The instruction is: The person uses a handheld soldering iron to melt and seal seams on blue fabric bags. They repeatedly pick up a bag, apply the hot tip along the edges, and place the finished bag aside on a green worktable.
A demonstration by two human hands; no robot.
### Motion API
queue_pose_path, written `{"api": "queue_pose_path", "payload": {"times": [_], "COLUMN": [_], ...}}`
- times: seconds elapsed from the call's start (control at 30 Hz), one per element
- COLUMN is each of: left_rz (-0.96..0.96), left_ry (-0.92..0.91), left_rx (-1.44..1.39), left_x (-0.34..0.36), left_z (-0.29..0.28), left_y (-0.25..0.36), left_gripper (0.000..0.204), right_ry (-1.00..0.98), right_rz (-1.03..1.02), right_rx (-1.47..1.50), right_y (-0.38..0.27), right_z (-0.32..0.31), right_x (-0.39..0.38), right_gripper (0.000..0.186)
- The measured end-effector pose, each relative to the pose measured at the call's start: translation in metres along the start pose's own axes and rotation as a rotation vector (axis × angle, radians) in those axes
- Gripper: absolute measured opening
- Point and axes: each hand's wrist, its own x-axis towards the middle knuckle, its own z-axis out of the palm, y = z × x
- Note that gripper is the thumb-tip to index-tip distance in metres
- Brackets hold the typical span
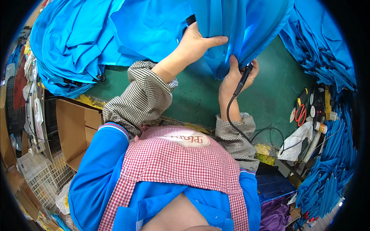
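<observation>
A large sheet of bright blue fabric (216, 23) hangs in folds in front of me, its lower edge raised over the green table (189, 96). My left hand (194, 42) grips the cloth, thumb stretched to the right across it, other fingers hidden in the folds. A short black piece (190, 20) shows just above that hand. In my right hand (235, 79) is a black pen-shaped corded tool (243, 80), its upper end by the fingers. The right thumb points up at the cloth's lower edge. Bluish light shines on the folds nearby.
Blue fabric piles lie at the left (73, 50) and right (316, 38). Red-handled scissors (301, 114), a white cloth (296, 142) and a small bottle (320, 127) sit at the right edge. The tool's cable (233, 119) runs over my right sleeve. An open cardboard box (75, 129) stands left.
</observation>
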Motion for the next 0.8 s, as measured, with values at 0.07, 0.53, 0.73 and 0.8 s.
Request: {"api": "queue_pose_path", "payload": {"times": [0.07,0.53,0.73,0.8], "left_rz": [0.023,0.009,-0.077,-0.153], "left_ry": [-0.006,0.163,0.012,-0.034], "left_rx": [0.026,0.237,-0.117,0.105], "left_x": [0.006,0.004,-0.001,0.003], "left_z": [-0.004,0.012,0.022,0.017], "left_y": [-0.009,-0.019,-0.005,0.007], "left_gripper": [0.047,0.012,0.043,0.051], "right_ry": [-0.053,-0.07,-0.012,0.005], "right_rz": [0.029,-0.168,-0.181,-0.156], "right_rx": [-0.01,-0.24,-0.304,-0.296], "right_y": [-0.002,-0.006,-0.011,-0.011], "right_z": [-0.003,0.003,0.007,0.008], "right_x": [0.002,0.008,0.005,0.005], "right_gripper": [0.061,0.062,0.058,0.058]}}
